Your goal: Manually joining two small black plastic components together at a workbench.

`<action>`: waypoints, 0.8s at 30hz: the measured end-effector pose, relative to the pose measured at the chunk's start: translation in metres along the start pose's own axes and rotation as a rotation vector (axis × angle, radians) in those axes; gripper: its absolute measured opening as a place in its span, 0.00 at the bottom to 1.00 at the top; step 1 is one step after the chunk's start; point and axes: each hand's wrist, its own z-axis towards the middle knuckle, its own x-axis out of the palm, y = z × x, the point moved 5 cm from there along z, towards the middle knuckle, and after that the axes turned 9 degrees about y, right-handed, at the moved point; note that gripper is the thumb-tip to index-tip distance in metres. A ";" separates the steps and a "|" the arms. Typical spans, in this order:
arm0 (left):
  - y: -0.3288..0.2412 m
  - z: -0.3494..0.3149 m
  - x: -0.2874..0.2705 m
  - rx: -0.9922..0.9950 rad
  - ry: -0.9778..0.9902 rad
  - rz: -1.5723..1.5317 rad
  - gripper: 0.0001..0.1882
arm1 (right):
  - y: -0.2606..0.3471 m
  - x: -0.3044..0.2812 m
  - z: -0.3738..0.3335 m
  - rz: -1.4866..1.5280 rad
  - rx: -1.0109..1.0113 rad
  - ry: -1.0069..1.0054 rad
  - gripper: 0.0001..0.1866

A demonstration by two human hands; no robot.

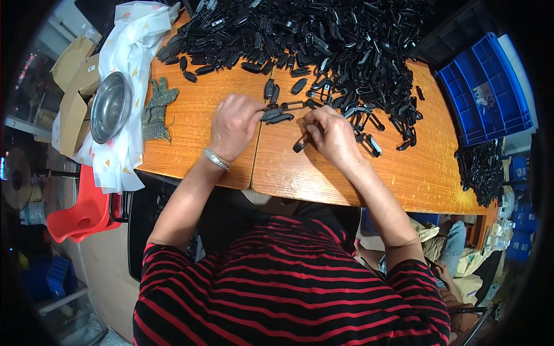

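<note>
My left hand (234, 124), a metal bracelet at its wrist, pinches the end of a small black plastic piece (271, 114) just above the table. To its right, my right hand (334, 135) has its fingers closed on a black looped part (300, 143), whose rounded end sticks out below the fingers. Between the hands lies a black rectangular frame piece (294, 105), close to the right fingertips. Beyond them rest loose oval black pieces (299, 86). How the held parts fit in the fingers is partly hidden.
A large heap of black plastic parts (300, 34) covers the table's (196, 127) far side. At left are a grey glove (157, 109), a metal bowl (111, 108) on white patterned cloth, and a red chair (86, 210). A blue crate (487, 92) stands at right.
</note>
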 end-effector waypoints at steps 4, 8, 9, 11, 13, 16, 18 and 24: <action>-0.010 0.004 0.010 -0.006 0.092 0.096 0.08 | 0.010 -0.006 -0.002 -0.136 0.047 -0.028 0.06; -0.016 0.011 0.011 -0.012 0.131 0.136 0.10 | 0.020 -0.002 -0.014 -0.165 0.118 0.017 0.08; -0.018 0.012 0.012 -0.035 0.153 0.138 0.09 | 0.022 0.003 -0.015 -0.156 0.158 0.057 0.09; -0.022 0.013 0.013 -0.051 0.175 0.141 0.09 | 0.023 0.014 -0.018 -0.186 0.158 0.082 0.12; -0.025 0.013 0.016 -0.054 0.229 0.117 0.09 | 0.028 0.014 -0.020 -0.189 0.125 0.092 0.12; -0.027 0.009 0.015 -0.038 0.220 0.117 0.08 | 0.028 0.014 -0.024 -0.156 0.086 0.111 0.11; -0.023 0.003 0.013 -0.032 0.185 0.066 0.08 | 0.029 0.012 -0.028 -0.165 0.084 0.102 0.10; -0.006 -0.015 0.014 -0.318 0.072 -0.479 0.09 | 0.017 0.005 -0.036 -0.101 0.169 0.117 0.12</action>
